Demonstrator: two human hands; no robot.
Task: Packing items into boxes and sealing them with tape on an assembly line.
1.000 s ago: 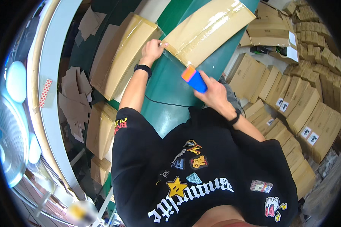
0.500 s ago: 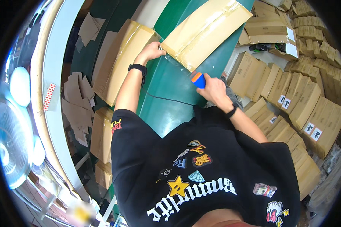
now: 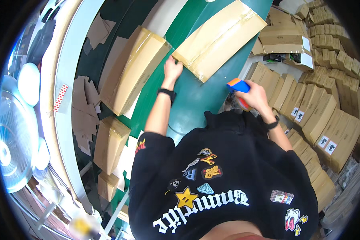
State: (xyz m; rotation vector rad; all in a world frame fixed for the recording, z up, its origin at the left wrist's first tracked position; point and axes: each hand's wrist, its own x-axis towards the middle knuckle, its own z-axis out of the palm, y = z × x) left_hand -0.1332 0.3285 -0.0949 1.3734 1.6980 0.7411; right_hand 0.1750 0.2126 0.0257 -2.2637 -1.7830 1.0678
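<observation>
A long tan cardboard box [image 3: 218, 42] lies on the green work surface [image 3: 194, 98], with glossy clear tape along its seam and near end. At that box's near left corner is my left hand [image 3: 173, 71], its fingers curled against the edge; the fingertips are partly hidden. My right hand [image 3: 254, 97] is closed around a blue and orange hand tool [image 3: 239, 85], held to the right of the surface and apart from the box. A red part shows beneath my fingers, but the tool's exact kind is unclear.
Left of the surface stand another taped box [image 3: 138, 68] and smaller boxes [image 3: 111, 144]. Flat cardboard pieces [image 3: 84, 108] lie farther left, near a fan [image 3: 14, 148]. Many stacked cartons [image 3: 320, 104] fill the right side.
My right hand has moved right with the tool, away from the box's near corner. My left hand has shifted slightly right and down along the box's end.
</observation>
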